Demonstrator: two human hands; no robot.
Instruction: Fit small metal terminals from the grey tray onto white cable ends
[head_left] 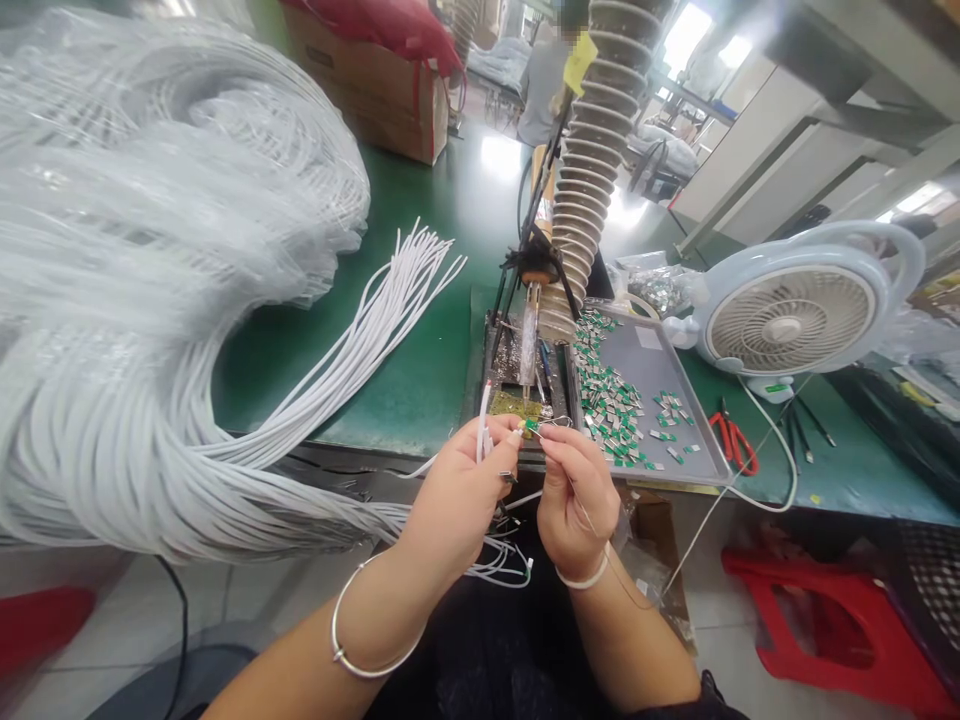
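My left hand (459,490) is closed around the end of a white cable (483,415) that sticks up between its fingers. It also pinches a small green circuit board (531,425) at the fingertips. My right hand (576,495) is closed in a pinch beside that board, holding a thin strand of solder wire (592,525) that runs down over the wrist. Both hands sit at the front edge of the green table (420,380), just under a soldering iron (529,335) fixed in a black stand.
A large bundle of white cables (150,300) covers the left. A grey tray (667,375) holds several green boards. Red cutters (733,440), a white fan (795,320), a ribbed hose (592,160), a cardboard box (375,85), a red stool (832,620). A person stands far behind.
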